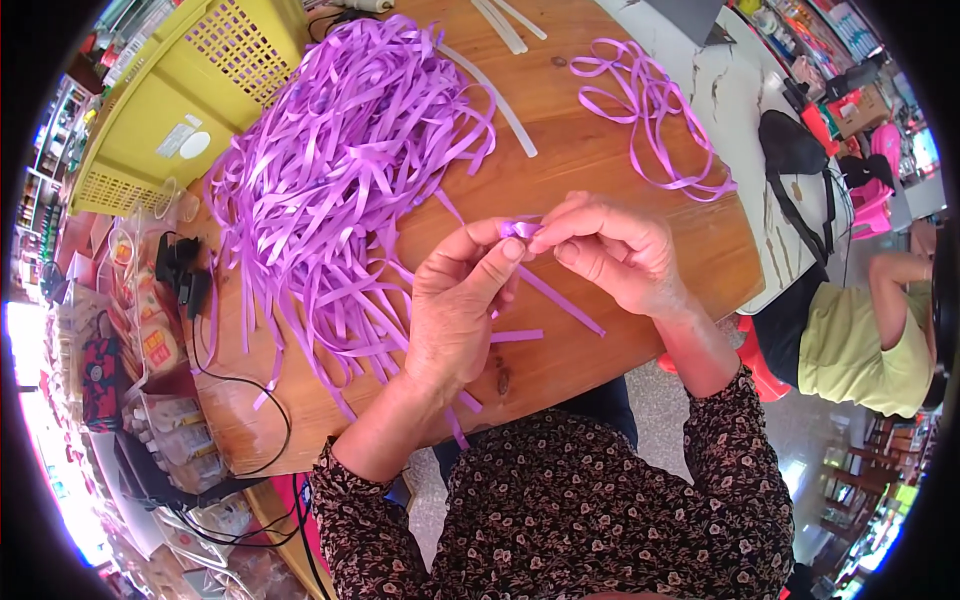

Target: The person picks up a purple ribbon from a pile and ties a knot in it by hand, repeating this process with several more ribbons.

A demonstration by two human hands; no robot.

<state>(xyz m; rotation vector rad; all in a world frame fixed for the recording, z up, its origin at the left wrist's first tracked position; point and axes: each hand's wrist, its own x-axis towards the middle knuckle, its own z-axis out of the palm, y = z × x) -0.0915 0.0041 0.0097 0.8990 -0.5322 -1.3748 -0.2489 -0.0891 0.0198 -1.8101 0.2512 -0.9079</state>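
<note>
A small folded piece of purple ribbon [518, 230] is pinched between the thumb and forefinger of my left hand [455, 290]. My right hand [625, 255] meets it from the other side, its fingertips closed on the ribbon's edge; its thumb sits slightly lower. Ribbon tails [565, 303] hang below the two hands and lie over the wooden table [660, 330]. Just beyond my left hand spreads a large heap of tangled purple ribbons [340, 150]. Exactly how the held piece is folded or knotted is hidden by my fingers.
A yellow plastic basket [190, 100] tips behind the heap. Translucent white strips [505, 110] and a loose ribbon bundle [650, 110] lie on the far side. A black adapter with cable [185, 275] rests at left. At right, a person in a yellow-green shirt [860, 350] sits nearby.
</note>
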